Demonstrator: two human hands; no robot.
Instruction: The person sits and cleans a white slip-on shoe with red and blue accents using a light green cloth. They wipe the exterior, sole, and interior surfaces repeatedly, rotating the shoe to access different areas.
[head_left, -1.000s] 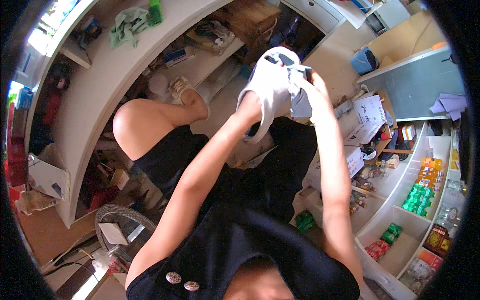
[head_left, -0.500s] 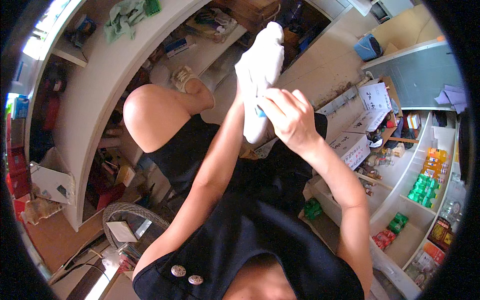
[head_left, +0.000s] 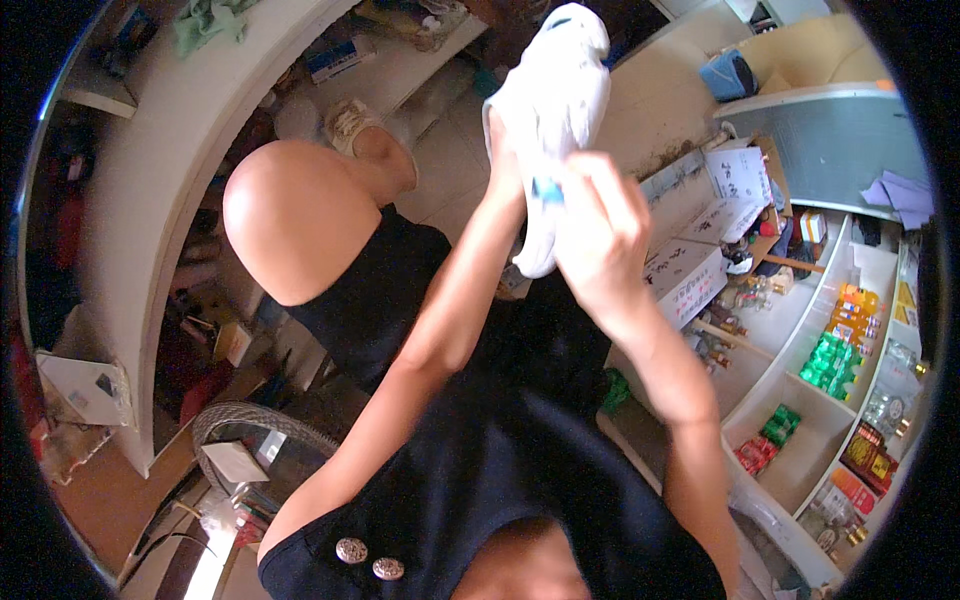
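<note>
A long white shoe-shaped thing (head_left: 565, 95) is held up in front of me, its surface soft and creased. Whether it is a shoe or a sock cannot be made out. My left hand (head_left: 505, 150) holds it from behind, with most of the fingers hidden by it. Against its near right side, my right hand (head_left: 605, 225) is closed, knuckles up and somewhat blurred. By those fingertips a small blue patch (head_left: 546, 189) shows on the white; what the fingers pinch is not clear.
My bent bare knee (head_left: 290, 215) is at the left, before a curved white counter (head_left: 190, 180). A bicycle wheel (head_left: 215, 425) stands lower left. To the right are cartons (head_left: 690, 280) and white shelving (head_left: 800, 425) with bottles and cans. A blue bin (head_left: 728, 76) sits far right.
Both hands and the white shoe-shaped thing have shifted up and to the right in the picture. The thing's far end now shows a dark slit. My right hand stays beside it.
</note>
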